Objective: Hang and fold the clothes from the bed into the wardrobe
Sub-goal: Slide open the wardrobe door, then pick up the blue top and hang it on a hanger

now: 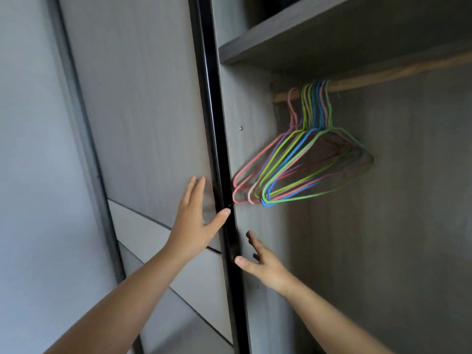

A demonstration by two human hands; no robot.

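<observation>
grey wardrobe door (pixel 153 123) under left hand (pixel 196 221); right hand (pixel 263 261) spread.

Wardrobe (pixel 255 154): grey wood-grain finish, right compartment open. Sliding door (pixel 143 111), same grey with a black edge strip, sits to the left of the opening, paler angled panels across its lower part. Shelf (pixel 332 39) runs across the top of the compartment. Wooden rail (pixel 383 74) just beneath the shelf, running slantwise in view. Hangers (pixel 301 164): a bunch of thin wire ones in pink, green, blue and purple, hooked close together near the rail's left end, all bare, tilted down toward the door.
</observation>
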